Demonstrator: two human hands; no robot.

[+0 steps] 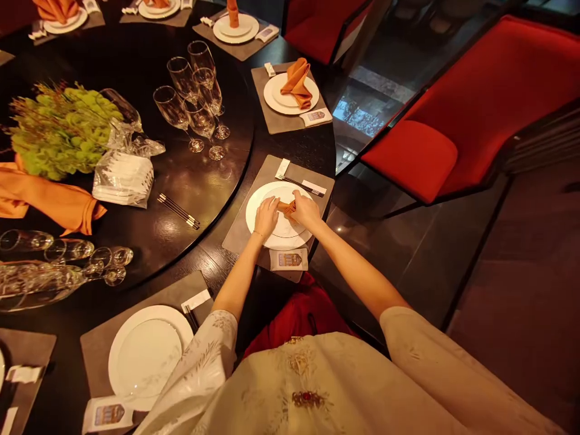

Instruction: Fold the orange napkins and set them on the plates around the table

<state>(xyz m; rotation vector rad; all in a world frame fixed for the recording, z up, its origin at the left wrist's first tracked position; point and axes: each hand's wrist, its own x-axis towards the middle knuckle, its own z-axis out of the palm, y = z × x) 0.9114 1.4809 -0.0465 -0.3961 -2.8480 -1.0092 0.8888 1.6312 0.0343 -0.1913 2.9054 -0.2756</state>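
A small folded orange napkin lies on a white plate, mostly covered by my hands. My left hand presses on the napkin's left end, its fingers together. My right hand pinches the right end from above. The plate sits on a grey-brown placemat. Beyond the plate, a pair of chopsticks lies on the mat, and a small printed card lies at the mat's near edge. The napkin's underside is hidden.
A dark turntable carries several stemmed glasses, a green floral arrangement, plastic-wrapped items and chopsticks. Other place settings surround it, and a red upholstered bench stands to the right. My patterned sleeves lie below my arms.
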